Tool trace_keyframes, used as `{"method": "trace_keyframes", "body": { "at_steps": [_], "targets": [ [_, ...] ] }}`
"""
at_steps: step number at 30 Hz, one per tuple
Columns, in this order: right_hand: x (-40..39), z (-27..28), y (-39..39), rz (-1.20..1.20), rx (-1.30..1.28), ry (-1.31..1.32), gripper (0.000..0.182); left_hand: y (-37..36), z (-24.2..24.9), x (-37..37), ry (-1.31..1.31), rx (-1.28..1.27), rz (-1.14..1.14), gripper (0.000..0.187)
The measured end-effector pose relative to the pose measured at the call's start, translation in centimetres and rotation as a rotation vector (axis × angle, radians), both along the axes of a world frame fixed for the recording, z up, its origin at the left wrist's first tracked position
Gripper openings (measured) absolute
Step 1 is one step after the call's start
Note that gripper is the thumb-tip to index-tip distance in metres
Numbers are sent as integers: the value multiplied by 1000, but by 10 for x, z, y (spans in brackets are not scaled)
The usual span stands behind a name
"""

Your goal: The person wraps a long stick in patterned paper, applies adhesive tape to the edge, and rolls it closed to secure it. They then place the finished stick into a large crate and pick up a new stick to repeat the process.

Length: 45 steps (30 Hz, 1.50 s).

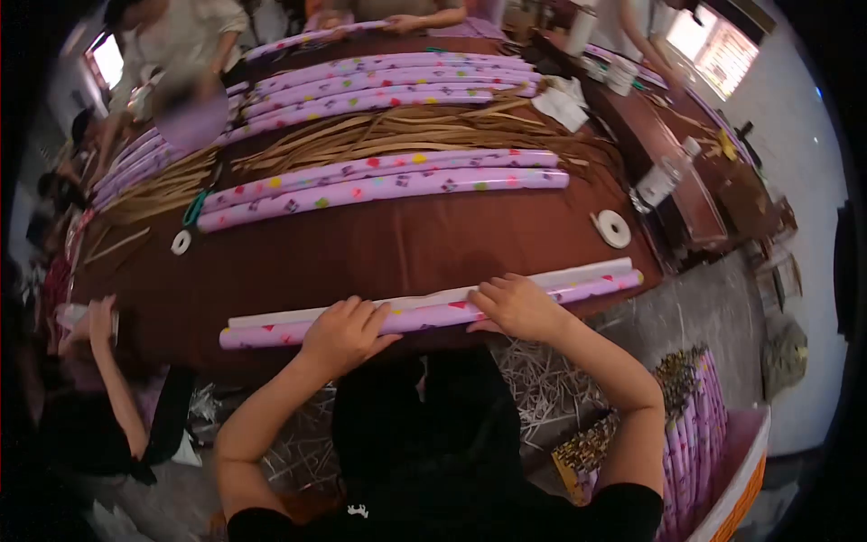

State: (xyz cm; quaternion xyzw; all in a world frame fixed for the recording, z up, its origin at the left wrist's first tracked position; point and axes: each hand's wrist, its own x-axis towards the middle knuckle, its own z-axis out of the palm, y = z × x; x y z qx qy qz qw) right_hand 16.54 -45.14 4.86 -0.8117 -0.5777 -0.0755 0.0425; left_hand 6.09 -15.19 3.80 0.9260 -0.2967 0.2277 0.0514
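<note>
A long roll of shiny purple patterned sheet lies along the near edge of the table, with a white strip of its sheet showing along the far side. My left hand presses down on the roll left of its middle, fingers curled over the top. My right hand grips it right of the middle in the same way. What lies under my palms is hidden.
Two finished-looking purple rolls lie farther back on the brown table cover, before a heap of brown strips. Tape rolls and a clear bottle sit nearby. A box of patterned rolls stands at right. Other people work around.
</note>
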Motion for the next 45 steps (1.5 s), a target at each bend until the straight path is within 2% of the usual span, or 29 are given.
{"method": "trace_keyframes", "body": {
  "at_steps": [7,13,14,16,20,23,25,26,29,31,33,36,40,45],
  "targets": [
    [-7,-4,-3,-40,1,-296,35,0,2,-2,-121,2,2,44],
    [1,-12,-12,-41,23,-439,28,-2,5,-1,-184,50,28,29],
    [3,-14,-15,-34,32,-440,28,-4,6,-3,-158,47,41,27],
    [2,-17,-17,-73,0,-393,40,-8,11,-8,-205,134,111,26],
    [2,-21,-28,-107,-27,-318,45,-6,4,-3,-282,148,101,27],
    [-4,-17,-25,-138,-40,-300,46,-5,-5,-5,-351,109,63,26],
    [-9,-13,-15,-97,48,-287,36,-4,-9,-2,-366,94,73,26],
    [-8,-15,-15,-102,70,-329,42,-3,-10,0,-379,67,64,25],
    [4,-24,-15,-159,16,-224,45,-3,-19,6,-353,54,91,25],
    [7,-19,-7,-110,42,-247,46,-1,-17,8,-305,-6,93,28],
    [6,-7,-2,-71,49,-107,46,1,-18,7,-248,-14,96,29],
    [2,7,5,-41,68,-98,45,4,-18,10,-163,-58,64,32],
    [13,-12,-4,-54,69,-139,46,10,-11,10,-53,-115,-25,40],
    [7,-3,-4,-100,-19,-70,48,5,-27,14,-66,-154,-18,42]
  ]
}}
